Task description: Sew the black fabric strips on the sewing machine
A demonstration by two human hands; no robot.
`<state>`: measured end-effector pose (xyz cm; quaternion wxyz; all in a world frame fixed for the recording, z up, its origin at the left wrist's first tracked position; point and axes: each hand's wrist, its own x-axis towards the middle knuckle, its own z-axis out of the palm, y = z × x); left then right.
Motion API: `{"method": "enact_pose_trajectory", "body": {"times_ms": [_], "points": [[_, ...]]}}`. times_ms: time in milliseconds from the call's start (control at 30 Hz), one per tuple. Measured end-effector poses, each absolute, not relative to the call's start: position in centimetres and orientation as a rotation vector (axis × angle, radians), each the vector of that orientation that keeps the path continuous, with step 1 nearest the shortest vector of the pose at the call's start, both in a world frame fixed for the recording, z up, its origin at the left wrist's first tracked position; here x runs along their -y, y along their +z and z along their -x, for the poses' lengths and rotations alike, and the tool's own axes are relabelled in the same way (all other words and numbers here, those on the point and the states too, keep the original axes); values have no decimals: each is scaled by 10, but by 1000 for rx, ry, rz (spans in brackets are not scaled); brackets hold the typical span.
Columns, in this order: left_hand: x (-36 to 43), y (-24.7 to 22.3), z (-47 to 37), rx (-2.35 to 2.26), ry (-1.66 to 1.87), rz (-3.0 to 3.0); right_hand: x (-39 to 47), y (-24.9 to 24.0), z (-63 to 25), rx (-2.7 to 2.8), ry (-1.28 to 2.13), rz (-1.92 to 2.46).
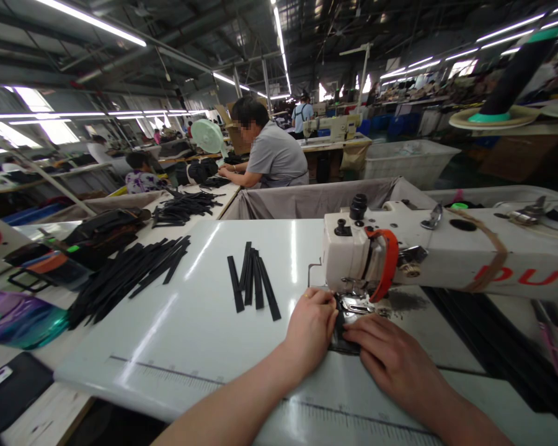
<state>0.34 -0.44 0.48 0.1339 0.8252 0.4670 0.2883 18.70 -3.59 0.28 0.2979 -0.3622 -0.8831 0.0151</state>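
A white sewing machine [348, 244] with an orange guard [387, 263] stands in front of me. Beneath its needle area lies a black fabric strip [338, 337]. My left hand [310, 325] is closed, its curled fingers pinching the strip's left edge close to the presser foot [356, 305]. From the other side my right hand [390, 344] presses its bunched fingertips onto the same strip, and its thumb is mostly hidden. Several short black strips [253, 279] lie loose on the pale tabletop [204, 334], left of the machine.
A large pile of black strips [130, 272] lies at the left, near a purple-green packet [23, 319] and a phone [13, 390]. Long black strips [488, 334] and pink-handled scissors [555, 347] are at right. Beyond a cloth-lined bin [307, 201] sits a co-worker [279, 155].
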Motion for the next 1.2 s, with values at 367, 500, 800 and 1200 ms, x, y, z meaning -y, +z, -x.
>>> {"method": "enact_pose_trajectory", "body": {"times_ms": [367, 500, 800, 1200], "points": [[6, 6, -3, -1336, 783, -2410, 29, -6, -185, 2405, -139, 1056], [6, 5, -3, -1341, 784, -2406, 29, -5, -185, 2395, -153, 1060], [7, 7, -5, -1357, 819, -2412, 29, -6, -185, 2384, -172, 1071], [5, 9, -7, -1389, 741, -2499, 27, -10, -186, 2396, -183, 1068]]}}
